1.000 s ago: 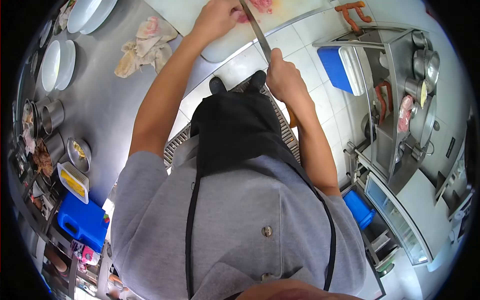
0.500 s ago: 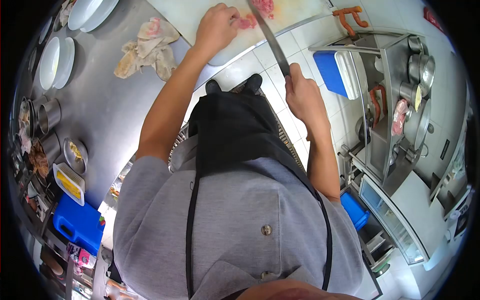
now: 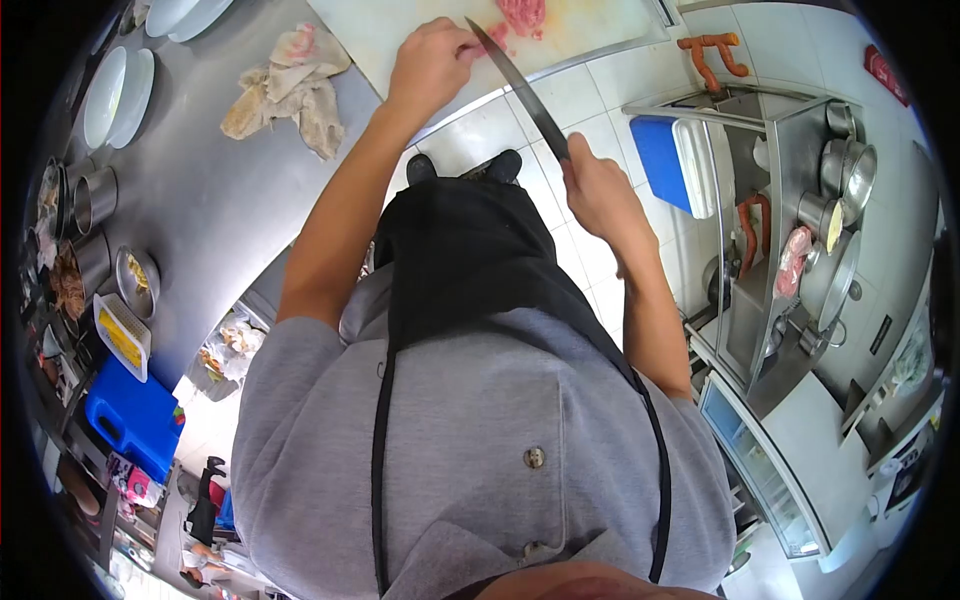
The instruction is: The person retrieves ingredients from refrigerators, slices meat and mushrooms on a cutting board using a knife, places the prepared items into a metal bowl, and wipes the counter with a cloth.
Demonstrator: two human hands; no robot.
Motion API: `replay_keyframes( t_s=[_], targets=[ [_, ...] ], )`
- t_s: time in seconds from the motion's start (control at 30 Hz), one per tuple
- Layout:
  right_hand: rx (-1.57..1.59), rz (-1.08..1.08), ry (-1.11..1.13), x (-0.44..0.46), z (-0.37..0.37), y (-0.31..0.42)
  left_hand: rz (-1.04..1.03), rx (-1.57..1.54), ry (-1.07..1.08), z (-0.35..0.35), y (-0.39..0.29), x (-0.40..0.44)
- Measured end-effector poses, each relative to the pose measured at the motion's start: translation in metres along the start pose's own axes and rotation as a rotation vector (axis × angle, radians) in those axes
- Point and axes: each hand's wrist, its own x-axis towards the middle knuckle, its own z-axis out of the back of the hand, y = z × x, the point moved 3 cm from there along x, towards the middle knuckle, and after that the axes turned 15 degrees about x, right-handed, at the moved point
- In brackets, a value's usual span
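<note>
We hold the knife [image 3: 530, 103] in our right hand [image 3: 603, 195], fingers wrapped around its handle, the blade slanting far and left over the white cutting board [image 3: 590, 28]. Our left hand [image 3: 430, 66] is on the board's near left part, fingers curled together, their tips at the small meat scraps [image 3: 500, 34]; we cannot tell whether they pinch any. The scraps lie by the far half of the blade, and the larger piece of meat [image 3: 522, 12] sits just beyond them to the right, partly cut off by the view's edge.

The blade's tip is very near our left fingertips, so we judge it wise to tuck them back and let the knuckles face the steel. A firm, light hold on the meat should serve, since it is likely slippery. We do best with long, level strokes, the wrist steady. The crumpled cloth [image 3: 300, 88], left on the steel table [image 3: 215, 195], is within reach for wiping.
</note>
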Motion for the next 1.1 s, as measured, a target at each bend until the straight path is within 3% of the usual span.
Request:
replay_keyframes(
  t_s=[0.17, 0.3, 0.5, 0.57, 0.6, 0.67, 0.73, 0.8, 1.0, 1.07, 1.1],
  targets=[
    [-0.034, -0.038, 0.034, -0.002, 0.013, 0.011, 0.066, 0.019, -0.033, -0.005, 0.005, -0.003],
    [-0.046, 0.064, 0.048, 0.035, -0.008, 0.009, 0.014, 0.224, -0.063, -0.009, 0.0, 0.001],
    [0.04, 0.204, 0.0, 0.043, 0.001, -0.015, 0.088, 0.182, -0.094, -0.007, -0.002, -0.008],
    [0.456, -0.129, 0.286, 0.028, 0.03, -0.022, 0.093, 0.186, -0.136, -0.012, -0.003, -0.006],
    [0.461, -0.125, 0.285, 0.03, 0.037, -0.026, 0.1, 0.184, -0.166, -0.013, -0.004, -0.005],
    [0.81, -0.071, 0.165, 0.039, 0.051, -0.036, 0.095, 0.16, -0.166, -0.023, -0.014, 0.006],
    [0.907, -0.014, 0.239, 0.057, 0.066, -0.047, 0.084, 0.135, -0.167, -0.027, -0.027, 0.012],
    [1.033, -0.076, 0.404, 0.077, 0.075, -0.061, 0.2, -0.124, -0.173, -0.026, -0.034, 0.016],
    [0.942, -0.069, 0.355, 0.093, 0.093, -0.106, 0.263, 0.003, -0.331, -0.025, -0.026, 0.021],
    [0.846, -0.072, 0.126, 0.096, 0.1, -0.109, 0.218, 0.058, -0.399, -0.038, -0.03, 0.035],
    [0.6, -0.116, 0.043, 0.103, 0.098, -0.106, 0.165, 0.102, -0.461, -0.046, -0.036, 0.044]
  ],
)
